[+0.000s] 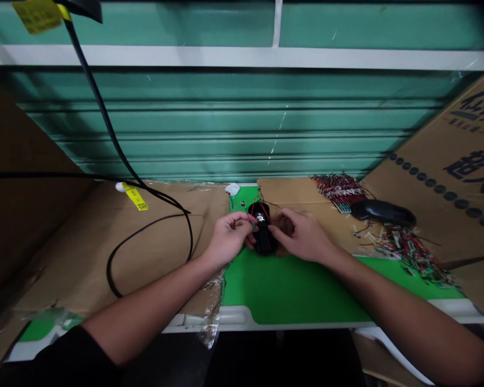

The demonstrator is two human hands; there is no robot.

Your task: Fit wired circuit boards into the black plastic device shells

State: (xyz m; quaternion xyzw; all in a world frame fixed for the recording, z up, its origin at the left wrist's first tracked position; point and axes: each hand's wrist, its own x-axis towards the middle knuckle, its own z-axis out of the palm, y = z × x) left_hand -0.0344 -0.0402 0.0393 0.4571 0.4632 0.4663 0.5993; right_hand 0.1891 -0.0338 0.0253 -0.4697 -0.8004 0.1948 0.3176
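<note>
Fingers of left hand [232, 236] nearly together, thumb and index pinched on a thin wire [247, 213] at the left edge of a black housing [265, 243]. Fingers of right hand [302, 235] curled, with a gap between thumb and index; thumb at the housing's right edge, can't tell how firm the contact. Housing at frame centre, between both hands, on green tabletop [302, 293]; shiny part [261, 217] inside its upper end, red wires [267, 210] arching over.

Room to move: mostly lower centre, along green down to the white rim [314, 325]. Bounded at top by teal slatted wall [210, 121], at right by printed cardboard [447, 166]. Tighter to the right: wire bundle [341, 189], black device [383, 213], loose wire pile [421, 255]. To the left, brown cardboard sheet [157, 244] with black cable [112, 129] looping across, plus yellow tag [136, 198]. Near the housing's upper left, white scrap [233, 188].
</note>
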